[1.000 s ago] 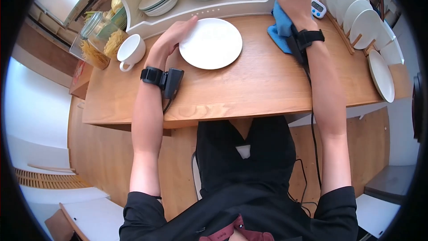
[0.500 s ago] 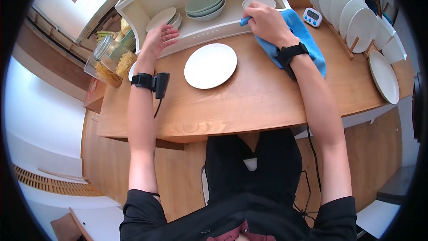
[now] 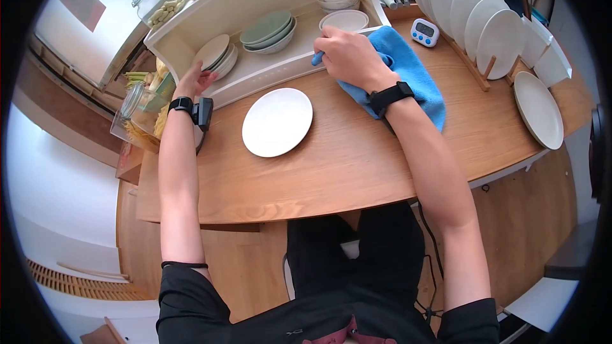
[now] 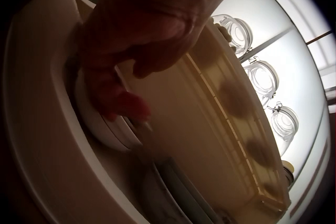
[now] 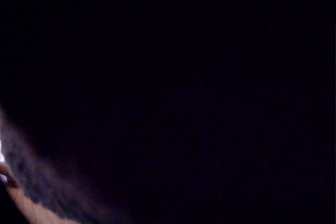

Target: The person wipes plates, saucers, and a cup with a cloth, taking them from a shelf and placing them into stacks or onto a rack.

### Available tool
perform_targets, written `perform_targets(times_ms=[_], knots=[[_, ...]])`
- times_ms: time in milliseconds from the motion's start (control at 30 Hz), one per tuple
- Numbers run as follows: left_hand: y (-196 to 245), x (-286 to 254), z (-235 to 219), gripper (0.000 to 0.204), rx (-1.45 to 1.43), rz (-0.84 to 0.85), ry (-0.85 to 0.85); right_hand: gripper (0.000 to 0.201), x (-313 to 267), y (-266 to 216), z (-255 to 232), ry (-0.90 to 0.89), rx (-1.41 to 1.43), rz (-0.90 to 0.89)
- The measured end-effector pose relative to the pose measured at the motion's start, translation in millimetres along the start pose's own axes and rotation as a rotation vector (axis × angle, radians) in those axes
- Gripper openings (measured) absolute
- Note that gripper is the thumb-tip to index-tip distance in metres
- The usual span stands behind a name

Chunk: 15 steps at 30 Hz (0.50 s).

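In the head view, my left hand is at the stack of pale plates and bowls on the shelf's left. Seen from the left wrist, the fingers of that hand lie over the rim of a white bowl; contact is hard to judge. A white plate lies flat on the table, touched by neither hand. My right hand grips a bunched part of a blue cloth, the rest spread under the wrist. The right wrist view is almost black.
Green bowls and white bowls stand on the white shelf. At the right are a timer, racked plates and a leaning oval plate. Glass jars stand left of my left hand.
My left hand has left the white plate's edge and moved to the stack on the shelf. My right hand has shifted left with the cloth, which is now more spread out. The head view has shifted.
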<state>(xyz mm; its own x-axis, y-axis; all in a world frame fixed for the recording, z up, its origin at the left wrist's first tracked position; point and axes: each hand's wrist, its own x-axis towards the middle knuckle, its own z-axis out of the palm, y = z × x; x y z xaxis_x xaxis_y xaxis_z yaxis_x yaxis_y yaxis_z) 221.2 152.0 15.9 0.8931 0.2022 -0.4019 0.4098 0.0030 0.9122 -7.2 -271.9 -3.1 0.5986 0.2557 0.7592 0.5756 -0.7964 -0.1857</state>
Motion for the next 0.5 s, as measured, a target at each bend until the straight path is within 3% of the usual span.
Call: perform_targets(times_ms=[67, 233, 333, 400, 500], knots=[[-1.4, 4.4, 0.5, 0.047, 0.012, -0.033, 0.007, 0.006, 0.2, 0.3, 1.1, 0.002, 0.010, -0.015], [-7.7, -8.7, 7.9, 0.018, 0.106, 0.139, 0.030, 0.006, 0.5, -1.7, 1.5, -0.010, 0.007, -0.009], [-10.9, 26.8, -6.0, 0.010, 0.131, 0.239, -0.044, 0.006, -0.2, -2.6, 0.2, -0.011, 0.002, -0.013], [-9.3, 32.2, -10.6, 0.011, 0.097, 0.268, 0.015, 0.006, 0.7, -3.0, 0.4, -0.009, 0.001, -0.015], [-4.6, -11.3, 0.0, 0.014, -0.026, 0.304, 0.145, 0.009, 0.8, -1.3, 0.5, -0.037, -0.014, 0.000]])
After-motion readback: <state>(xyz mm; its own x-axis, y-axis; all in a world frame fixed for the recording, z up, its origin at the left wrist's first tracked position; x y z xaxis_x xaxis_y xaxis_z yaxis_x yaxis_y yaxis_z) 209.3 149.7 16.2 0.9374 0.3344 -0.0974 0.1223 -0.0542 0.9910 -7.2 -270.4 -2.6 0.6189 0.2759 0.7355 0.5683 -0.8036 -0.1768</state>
